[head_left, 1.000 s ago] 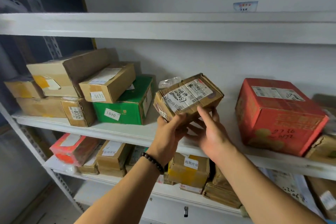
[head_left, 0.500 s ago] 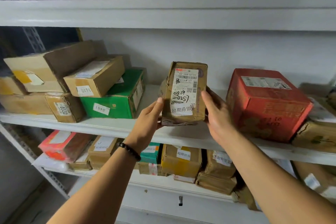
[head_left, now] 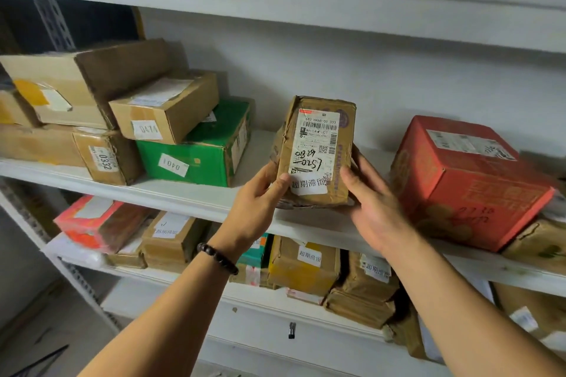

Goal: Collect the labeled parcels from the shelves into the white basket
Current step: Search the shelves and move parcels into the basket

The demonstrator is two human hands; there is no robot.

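I hold a small, crumpled brown parcel (head_left: 318,153) upright in front of the middle shelf (head_left: 196,202), its white shipping label with handwritten numbers facing me. My left hand (head_left: 260,196) grips its lower left side, the thumb lying on the label. My right hand (head_left: 372,196) holds its right side, with the fingers behind the box. The white basket is not in view.
Left on the same shelf lie brown boxes tagged 0332 (head_left: 107,156) and 0471 (head_left: 165,107) and a green box (head_left: 199,147). A red box (head_left: 465,177) stands to the right. The lower shelf (head_left: 190,280) is packed with several labeled parcels.
The parcel was lifted off the shelf and turned from lying tilted to standing upright with its label toward me. Both hands shifted to its sides.
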